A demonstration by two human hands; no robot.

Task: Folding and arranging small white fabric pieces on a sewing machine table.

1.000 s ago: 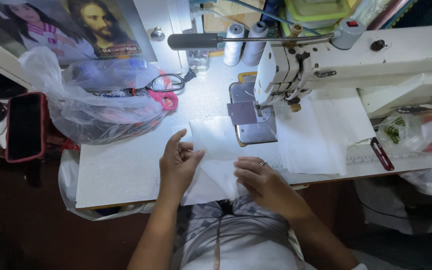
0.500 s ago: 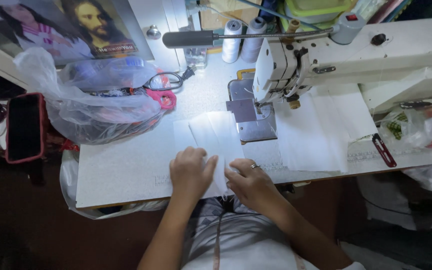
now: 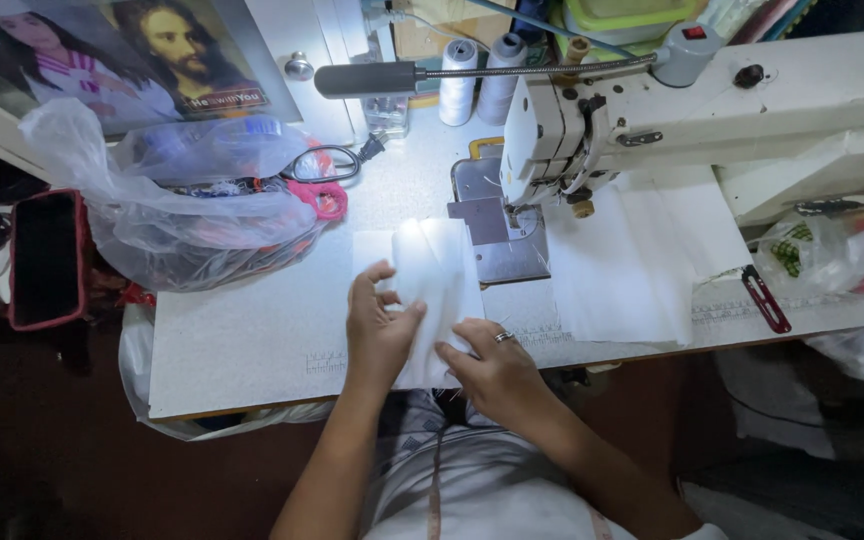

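Folded white fabric piece [image 3: 432, 290] lying flat on the bench [image 3: 252, 340], long axis running 12 to 6 o'clock, left hand [image 3: 377, 330] pressing its 9 o'clock edge, fingers loosely curled, right hand [image 3: 492, 370] pinning its 5 o'clock corner, the sewing machine [image 3: 652, 110] standing toward 1 o'clock.

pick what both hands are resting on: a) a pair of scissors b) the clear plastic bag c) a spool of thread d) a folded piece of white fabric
d, since the left hand and right hand both press on the white fabric lying on the table in front of the sewing machine.
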